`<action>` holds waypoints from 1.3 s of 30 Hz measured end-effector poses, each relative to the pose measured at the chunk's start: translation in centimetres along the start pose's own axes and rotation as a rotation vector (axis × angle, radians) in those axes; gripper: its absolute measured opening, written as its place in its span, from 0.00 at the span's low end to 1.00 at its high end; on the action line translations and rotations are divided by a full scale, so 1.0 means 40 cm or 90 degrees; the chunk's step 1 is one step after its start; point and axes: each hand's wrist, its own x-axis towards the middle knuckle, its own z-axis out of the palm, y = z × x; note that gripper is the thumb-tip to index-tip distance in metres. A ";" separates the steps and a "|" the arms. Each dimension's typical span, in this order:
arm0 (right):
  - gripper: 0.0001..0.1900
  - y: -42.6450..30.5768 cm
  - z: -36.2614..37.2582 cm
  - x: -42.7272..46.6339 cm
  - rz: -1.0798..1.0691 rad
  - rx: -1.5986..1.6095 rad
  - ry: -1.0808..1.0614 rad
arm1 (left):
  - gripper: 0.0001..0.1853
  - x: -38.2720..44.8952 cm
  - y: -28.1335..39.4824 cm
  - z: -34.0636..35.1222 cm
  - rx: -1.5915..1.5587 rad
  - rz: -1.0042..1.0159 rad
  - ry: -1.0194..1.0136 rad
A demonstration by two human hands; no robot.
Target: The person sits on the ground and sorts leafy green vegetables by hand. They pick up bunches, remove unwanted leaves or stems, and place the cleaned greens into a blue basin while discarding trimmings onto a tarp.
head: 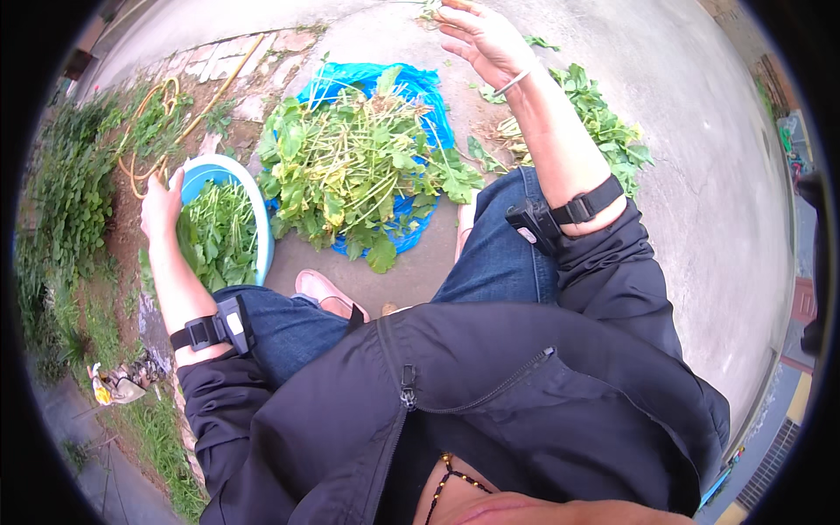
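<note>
My left hand (162,203) is at the outer rim of a light blue plastic basin (264,226), its thumb raised by the edge; whether it grips the rim I cannot tell. Green leafy stalks (220,230) fill much of the basin. My right hand (474,41) is raised at the top, fingers spread, with a few pale stems (426,9) near its fingertips; nothing shows in its palm. Between my hands, a large heap of leafy greens with yellowing leaves (354,164) lies on a blue plastic sheet (438,111). More leafy greens (600,125) lie on the ground beyond my right forearm.
A yellow hose (226,82) curls over bricks and soil at the left, beside dense green plants (72,197). Concrete ground (709,197) stretches to the right. My knees are bent either side of the near ground, with a pink shoe (321,289) between basin and heap.
</note>
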 end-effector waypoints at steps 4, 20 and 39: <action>0.20 -0.146 -0.307 -0.057 -0.049 -0.101 0.094 | 0.43 0.027 -0.062 0.049 -0.028 0.138 0.031; 0.15 0.538 -0.715 -0.046 0.275 -0.979 0.027 | 0.25 -0.100 0.185 0.028 -0.237 0.345 -0.261; 0.11 0.565 -0.696 0.025 0.063 -1.207 0.037 | 0.23 -0.094 0.356 0.062 -0.151 0.405 -0.315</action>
